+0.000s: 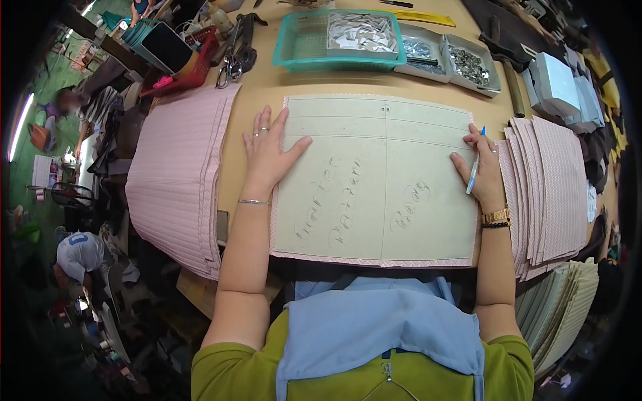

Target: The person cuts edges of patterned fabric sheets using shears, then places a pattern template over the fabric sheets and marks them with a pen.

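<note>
A pale green cardboard template (334, 174) with ruled lines and handwriting lies flat in front of me. It rests on a slightly larger pink patterned sheet (374, 262), whose edge shows around it. My left hand (273, 144) lies with spread fingers on the template's left edge. At the right edge, my right hand (483, 164) holds a blue and white pen (474, 175) between its fingers, while the fingertips touch the template. The pen points upward along the hand.
Pink sheets are stacked at left (177, 167) and right (558, 180). A teal basket (301, 63) holds a box of white pieces; small metal parts fill a tray (468, 65). Scissors (231, 67) lie at back left, a hammer (513, 90) at back right. Another person (80, 254) sits at lower left.
</note>
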`<act>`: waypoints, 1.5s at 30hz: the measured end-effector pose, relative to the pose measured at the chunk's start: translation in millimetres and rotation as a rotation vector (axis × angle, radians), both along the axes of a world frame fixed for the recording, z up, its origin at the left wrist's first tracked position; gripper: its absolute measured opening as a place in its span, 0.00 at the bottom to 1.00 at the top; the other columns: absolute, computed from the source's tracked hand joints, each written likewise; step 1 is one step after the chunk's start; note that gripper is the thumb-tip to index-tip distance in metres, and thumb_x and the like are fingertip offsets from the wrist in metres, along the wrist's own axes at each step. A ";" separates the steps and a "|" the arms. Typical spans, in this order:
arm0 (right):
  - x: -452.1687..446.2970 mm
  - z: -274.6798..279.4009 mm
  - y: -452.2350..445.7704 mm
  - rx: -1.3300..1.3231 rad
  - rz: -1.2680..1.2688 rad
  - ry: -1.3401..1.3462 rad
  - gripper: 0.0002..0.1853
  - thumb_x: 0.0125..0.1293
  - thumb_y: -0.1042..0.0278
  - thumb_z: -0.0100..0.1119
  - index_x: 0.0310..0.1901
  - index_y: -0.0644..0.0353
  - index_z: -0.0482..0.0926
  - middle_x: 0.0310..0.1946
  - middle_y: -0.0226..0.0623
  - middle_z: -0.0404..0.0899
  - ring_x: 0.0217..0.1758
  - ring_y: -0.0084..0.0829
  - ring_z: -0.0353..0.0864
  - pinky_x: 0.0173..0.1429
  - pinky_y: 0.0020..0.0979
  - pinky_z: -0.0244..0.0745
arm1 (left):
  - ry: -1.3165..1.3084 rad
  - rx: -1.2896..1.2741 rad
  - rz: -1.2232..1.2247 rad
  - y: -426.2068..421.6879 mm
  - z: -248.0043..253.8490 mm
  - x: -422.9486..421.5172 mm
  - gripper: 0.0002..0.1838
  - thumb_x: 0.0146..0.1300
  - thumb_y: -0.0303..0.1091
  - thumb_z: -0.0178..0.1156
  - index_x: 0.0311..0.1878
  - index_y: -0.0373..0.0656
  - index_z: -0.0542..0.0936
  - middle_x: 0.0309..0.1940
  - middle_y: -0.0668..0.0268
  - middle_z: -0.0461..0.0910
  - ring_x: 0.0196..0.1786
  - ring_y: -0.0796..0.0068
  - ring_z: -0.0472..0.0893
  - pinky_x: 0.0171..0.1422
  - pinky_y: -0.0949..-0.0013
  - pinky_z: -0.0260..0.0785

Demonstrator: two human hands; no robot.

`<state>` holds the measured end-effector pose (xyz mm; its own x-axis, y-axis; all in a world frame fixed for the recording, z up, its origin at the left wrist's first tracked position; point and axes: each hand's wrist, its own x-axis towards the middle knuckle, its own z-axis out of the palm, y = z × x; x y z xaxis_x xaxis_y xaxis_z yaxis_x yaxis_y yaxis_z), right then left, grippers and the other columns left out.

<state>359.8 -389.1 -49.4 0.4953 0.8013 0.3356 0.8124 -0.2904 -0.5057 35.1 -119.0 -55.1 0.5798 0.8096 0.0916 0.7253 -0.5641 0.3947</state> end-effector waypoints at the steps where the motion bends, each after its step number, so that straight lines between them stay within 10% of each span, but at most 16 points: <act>1: -0.2 0.1 0.2 0.001 -0.001 0.003 0.36 0.55 0.62 0.73 0.64 0.64 0.71 0.47 0.36 0.80 0.54 0.37 0.76 0.65 0.37 0.65 | -0.001 0.000 0.000 0.2 -0.2 0.1 0.45 0.57 0.64 0.62 0.73 0.50 0.65 0.76 0.47 0.52 0.80 0.50 0.47 0.77 0.33 0.32; 14: 6.8 -10.2 -1.1 0.031 0.050 -0.067 0.34 0.56 0.62 0.73 0.62 0.66 0.72 0.47 0.41 0.80 0.54 0.40 0.77 0.62 0.37 0.71 | 0.087 0.114 0.017 -10.3 13.5 9.1 0.39 0.63 0.59 0.58 0.73 0.51 0.63 0.76 0.48 0.54 0.79 0.49 0.50 0.75 0.33 0.45; 20: 13.0 -14.3 -1.5 0.006 0.055 -0.097 0.34 0.56 0.56 0.73 0.60 0.65 0.73 0.46 0.42 0.82 0.52 0.40 0.80 0.60 0.37 0.73 | -0.048 -0.006 -0.407 -12.4 -14.8 33.7 0.29 0.70 0.48 0.51 0.72 0.50 0.64 0.73 0.47 0.57 0.77 0.46 0.52 0.77 0.49 0.51; 29: 23.9 10.9 21.7 0.210 0.044 0.096 0.26 0.75 0.43 0.47 0.55 0.56 0.80 0.43 0.39 0.84 0.48 0.34 0.82 0.52 0.31 0.73 | 0.151 0.244 -0.206 -57.0 -9.1 42.0 0.48 0.55 0.77 0.53 0.74 0.58 0.63 0.76 0.51 0.54 0.79 0.50 0.49 0.77 0.36 0.40; 38: -82.3 18.0 172.3 0.420 0.483 1.011 0.12 0.68 0.67 0.61 0.47 0.66 0.82 0.40 0.38 0.85 0.40 0.24 0.84 0.45 0.25 0.80 | 0.084 0.173 -0.212 -57.8 -4.6 39.8 0.48 0.54 0.76 0.54 0.73 0.57 0.64 0.76 0.49 0.52 0.79 0.47 0.48 0.77 0.36 0.41; 45: -131.4 -2.5 272.7 0.217 0.394 0.598 0.12 0.55 0.60 0.65 0.34 0.60 0.83 0.26 0.38 0.84 0.29 0.29 0.84 0.39 0.31 0.78 | 0.116 0.122 -0.213 -57.3 1.6 39.0 0.52 0.52 0.76 0.54 0.73 0.48 0.64 0.76 0.49 0.52 0.79 0.44 0.48 0.76 0.34 0.40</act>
